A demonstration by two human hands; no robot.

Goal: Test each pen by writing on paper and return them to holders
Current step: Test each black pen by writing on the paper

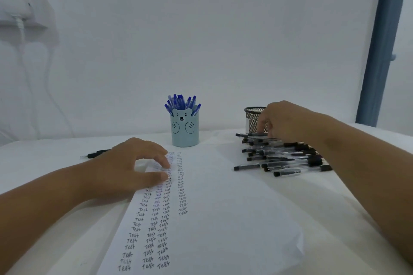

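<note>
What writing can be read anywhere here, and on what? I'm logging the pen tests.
"Test": handwritten again and again in four columns on the paper.
Top rows beside the left hand: too small to read.
Bear holder: a drawn face, no words.
Black pens: no print readable.

Left hand palm down, fingers loosely spread and slightly bent, tips pressing flat, thumb stretched forward alongside. Left forearm bare, angled in from the lower left. Right hand reached forward and to the right, knuckles up, fingers curled downward, tips hidden; grasp not discernible. Right forearm bare, slanting in from the lower right edge.
</note>
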